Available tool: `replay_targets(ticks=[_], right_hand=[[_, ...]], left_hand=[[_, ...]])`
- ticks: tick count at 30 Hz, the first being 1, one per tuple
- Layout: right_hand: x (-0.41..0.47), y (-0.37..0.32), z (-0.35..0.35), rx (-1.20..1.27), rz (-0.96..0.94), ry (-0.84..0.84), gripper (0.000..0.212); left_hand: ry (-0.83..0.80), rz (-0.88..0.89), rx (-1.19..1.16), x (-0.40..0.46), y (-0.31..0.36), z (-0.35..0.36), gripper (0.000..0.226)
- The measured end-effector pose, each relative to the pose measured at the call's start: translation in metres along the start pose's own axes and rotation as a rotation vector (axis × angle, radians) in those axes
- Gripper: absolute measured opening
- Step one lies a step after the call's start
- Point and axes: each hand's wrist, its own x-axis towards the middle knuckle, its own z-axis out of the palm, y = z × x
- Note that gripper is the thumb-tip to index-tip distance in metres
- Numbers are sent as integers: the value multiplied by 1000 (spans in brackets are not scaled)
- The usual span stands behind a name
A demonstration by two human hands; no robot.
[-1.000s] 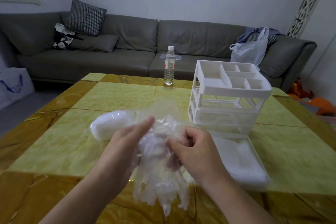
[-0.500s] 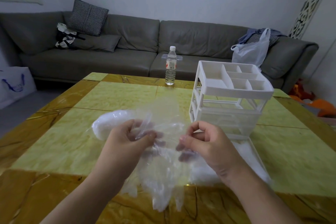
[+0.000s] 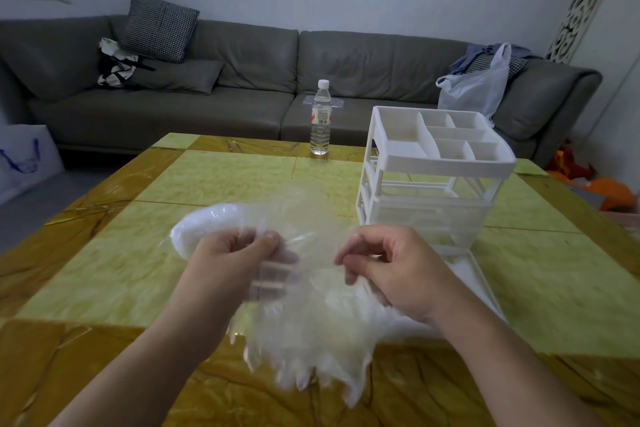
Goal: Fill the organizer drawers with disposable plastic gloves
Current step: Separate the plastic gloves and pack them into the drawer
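Our left hand is pinching the upper edge of a bundle of clear disposable gloves between thumb and curled fingers, while our right hand is pinching the same edge on its own side, so we are holding the bundle spread between us above the table. The glove fingers are hanging down toward us, so the bundle's long axis is running from our hands toward our body. The pulled-out drawer is lying flat on the table just beyond and to the right of our right hand, partly hidden under it and the plastic, with the white organizer standing behind it. We are judging the right hand the nearer one, so the coming move looks like a short carry rightward and forward. A white roll-like pack, perhaps more gloves, is lying behind our left hand. The water bottle is wearing a red-and-white label, but we are finding its writing too small to read; no other lettering is legible.
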Motion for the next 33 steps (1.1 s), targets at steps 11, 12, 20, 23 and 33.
replay_targets(ticks=[11,12,20,23,33], right_hand=[[-4,-11,10,-246,-64,-95,12],[-3,-11,10,-252,-68,-85,12],[1,6,-21,-340,38,-11,15],[1,10,-30,-358,29,107,16],[-6,-1,1,-394,-228,18,31]], left_hand=[[-433,85,313,-19,6,11,34],[-403,117,337,-19,5,12,27],[-112,160,247,-7,1,1,5],[-106,167,273,-6,3,-3,5],[-211,179,316,-11,6,-2,8]])
